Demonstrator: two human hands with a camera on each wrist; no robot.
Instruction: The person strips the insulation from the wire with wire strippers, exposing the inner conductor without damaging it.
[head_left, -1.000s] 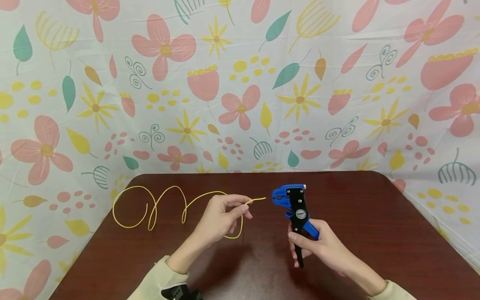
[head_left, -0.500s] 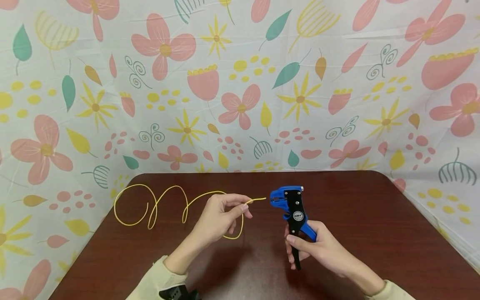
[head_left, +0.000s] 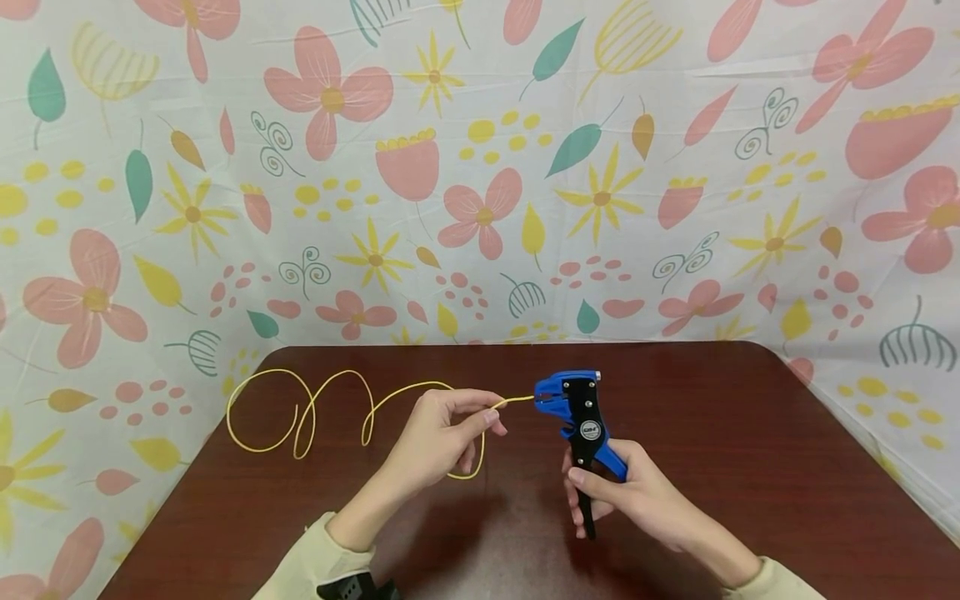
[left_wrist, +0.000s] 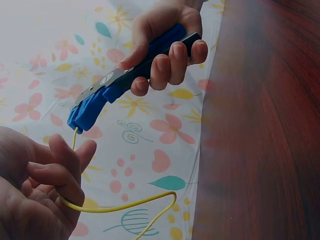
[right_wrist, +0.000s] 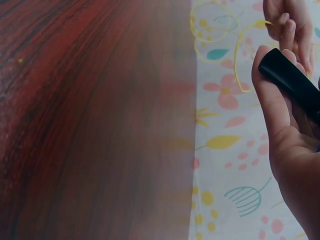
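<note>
At the near edge, a pale left sleeve (head_left: 318, 562) and a pale right sleeve (head_left: 772, 582) are seen, with a black device (head_left: 352, 587) strapped at the left wrist; beyond the right sleeve, the grip of the wire stripper (head_left: 587, 417) is held upright, slightly tilted, in the right hand (head_left: 637, 496), its fingers wrapped round the black handle and its thumb laid across the front; the handle's lower end is left poking out below the fingers, and the blue lever is set against the palm side.

A little farther off, the yellow wire (head_left: 431, 383) is pinched between thumb and index finger of the left hand (head_left: 450, 429), the other fingers being loosely bent; the wire's short tip is pointed right and met by the blue jaws, between which a slot is seen; how far the tip is inserted cannot be told; the rest of the wire is bent down behind the left hand and strung leftward in loose loops, its other end curled within the leftmost one.

Both hands are held above the dark reddish-brown table (head_left: 712, 400), on which soft shadows are cast; behind its far edge, a white cloth (head_left: 480, 92) is hung, printed with pink flowers, yellow blooms and green leaves.
</note>
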